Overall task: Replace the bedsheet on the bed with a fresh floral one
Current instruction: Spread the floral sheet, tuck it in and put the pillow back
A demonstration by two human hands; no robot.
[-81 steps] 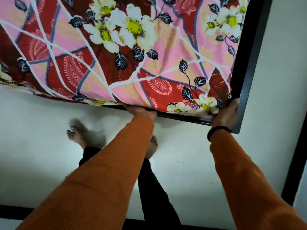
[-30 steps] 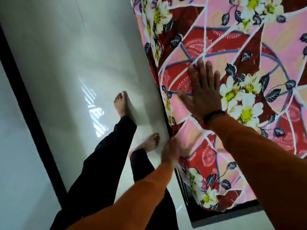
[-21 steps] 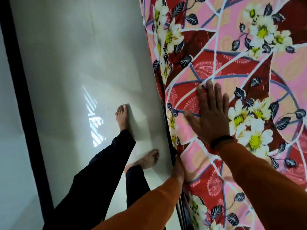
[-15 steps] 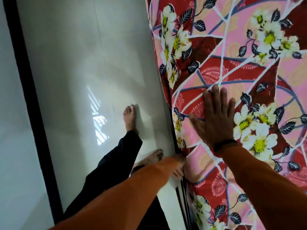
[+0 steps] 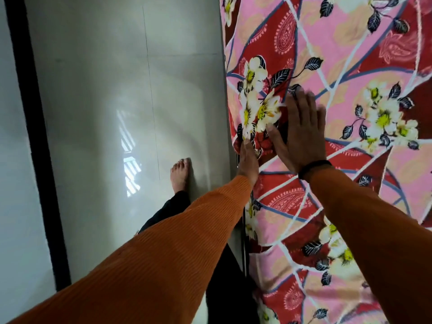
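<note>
Since 0.5 s ago both hands have slid further along the bed's side edge, away from the person, and now sit beside a cluster of white flowers at that edge. Right hand lies flat on top of the floral bedsheet, fingers straight and close together, thumb spread out toward the edge, palm pressing the cloth; motion blurs the fingertips. A dark band circles that wrist, just ahead of the orange sleeve.

Left hand reaches to the very edge of the bed, where the sheet turns down over the side. Its fingers disappear into the fold of cloth there, so I cannot tell whether they pinch the sheet or only push against it. The left arm's orange sleeve runs from the lower left corner of the view up to that hand.

Spread over the top of the bed, the sheet reaches its side edge, a pattern of pink and dark red panels, white lines, white-and-yellow flowers and dark leaves. A small pucker shows in the cloth between the 2 hands.

Beside the bed lies a pale glossy floor, crossed by a dark strip on the left. 1 bare foot stands on the floor near the bed, above a black trouser leg.
</note>
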